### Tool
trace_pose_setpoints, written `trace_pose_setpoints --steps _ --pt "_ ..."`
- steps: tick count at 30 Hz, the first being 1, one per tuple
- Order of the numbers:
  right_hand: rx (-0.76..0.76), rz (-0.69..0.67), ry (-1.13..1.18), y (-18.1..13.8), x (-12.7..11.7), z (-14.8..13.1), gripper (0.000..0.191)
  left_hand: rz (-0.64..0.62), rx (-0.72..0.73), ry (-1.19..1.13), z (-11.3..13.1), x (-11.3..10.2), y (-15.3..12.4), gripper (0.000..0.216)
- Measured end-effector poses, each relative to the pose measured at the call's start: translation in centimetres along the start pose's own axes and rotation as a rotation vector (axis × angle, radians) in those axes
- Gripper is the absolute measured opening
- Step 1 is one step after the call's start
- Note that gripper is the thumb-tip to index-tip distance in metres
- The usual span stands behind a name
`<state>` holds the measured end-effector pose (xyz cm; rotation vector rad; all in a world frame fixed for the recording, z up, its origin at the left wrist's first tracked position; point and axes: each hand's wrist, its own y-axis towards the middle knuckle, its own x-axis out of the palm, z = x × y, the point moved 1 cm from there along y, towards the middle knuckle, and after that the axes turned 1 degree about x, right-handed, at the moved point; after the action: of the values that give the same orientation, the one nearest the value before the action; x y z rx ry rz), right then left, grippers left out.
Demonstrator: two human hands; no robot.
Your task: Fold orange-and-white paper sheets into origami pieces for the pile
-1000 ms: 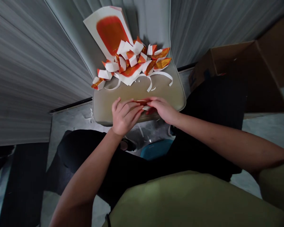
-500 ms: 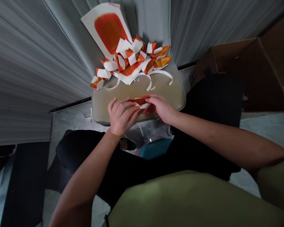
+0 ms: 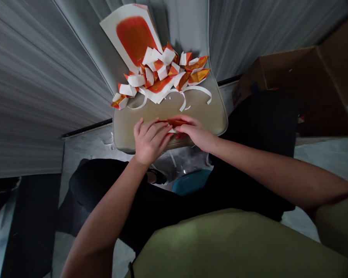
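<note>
Over the front of the chair seat (image 3: 127,129), both hands grip one folded piece of orange-and-white paper (image 3: 174,122). My left hand (image 3: 150,139) closes on its left end, fingers laid across the paper. From the other side, my right hand (image 3: 195,131) pinches the right end, its thumb on the near face. Much of the paper is hidden by the fingers. Behind the hands lies a pile of folded paper ingots (image 3: 136,80), white outside with orange and gold inside, partly on flat printed sheets (image 3: 162,88).
A stack of white paper with an orange patch (image 3: 135,38) leans on the chair back. Curled white paper strips (image 3: 198,88) lie on the seat. An open cardboard box (image 3: 292,69) stands at right, and a blue object (image 3: 191,181) is below the seat.
My right thumb and fingers have shifted left over the folded paper, covering more of its white near side. My left hand has hardly moved. The pile is unchanged.
</note>
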<state>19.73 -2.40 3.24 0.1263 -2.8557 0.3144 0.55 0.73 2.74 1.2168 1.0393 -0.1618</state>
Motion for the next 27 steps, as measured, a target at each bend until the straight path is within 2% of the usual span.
trace_pose_setpoints --steps 4,8,14,17,21,27 --pt "0.005 -0.035 -0.026 0.1 0.0 0.2 0.036 -0.033 0.005 0.066 0.0 0.1 0.0 0.02" --pt "-0.017 -0.023 -0.105 0.0 0.1 -0.1 0.043 -0.021 -0.053 0.046 0.0 0.1 0.0 0.016" --pt "-0.192 -0.028 -0.285 0.1 -0.8 -1.2 0.02 -0.012 -0.168 -0.103 -0.2 0.2 0.0 0.013" --pt "-0.25 -0.045 -0.374 0.2 -1.1 -1.4 0.016 -0.032 -0.271 -0.196 -0.1 0.3 0.0 0.019" --pt "-0.266 -0.036 -0.383 0.3 -1.1 -1.3 0.013 -0.019 -0.422 -0.345 0.2 0.3 0.3 0.024" --pt "-0.257 -0.071 -0.297 0.7 -1.2 -0.7 0.014 0.049 -0.516 -0.456 0.2 0.5 0.6 0.016"
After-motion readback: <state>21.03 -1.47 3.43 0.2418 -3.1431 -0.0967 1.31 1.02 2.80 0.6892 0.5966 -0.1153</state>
